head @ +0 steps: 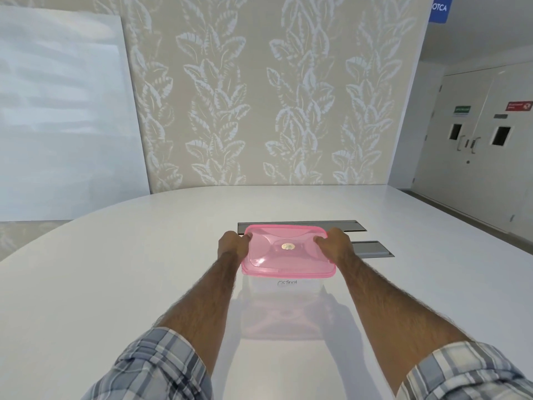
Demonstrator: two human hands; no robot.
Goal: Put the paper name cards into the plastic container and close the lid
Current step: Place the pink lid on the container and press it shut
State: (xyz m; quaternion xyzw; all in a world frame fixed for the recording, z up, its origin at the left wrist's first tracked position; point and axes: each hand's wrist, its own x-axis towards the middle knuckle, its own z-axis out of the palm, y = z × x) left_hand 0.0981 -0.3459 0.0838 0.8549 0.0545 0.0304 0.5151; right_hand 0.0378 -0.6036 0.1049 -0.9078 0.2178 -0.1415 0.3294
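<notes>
A glossy white table (115, 269) with a curved far edge is shown before a leaf-patterned wall (259, 111), a white panel (57, 111) behind and left of the container (285, 293) and double doors (476, 140) far to its right. Wide tabletop stretches left of and before the container, and two grey flush hatches (346, 226) are set just behind it. The clear, round-cornered container is stood mid-table under a translucent pink lid (288, 249), whose short edges are gripped by the left hand (232, 245) and right hand (336, 245), thumbs on top, fingers curled over the rim.
</notes>
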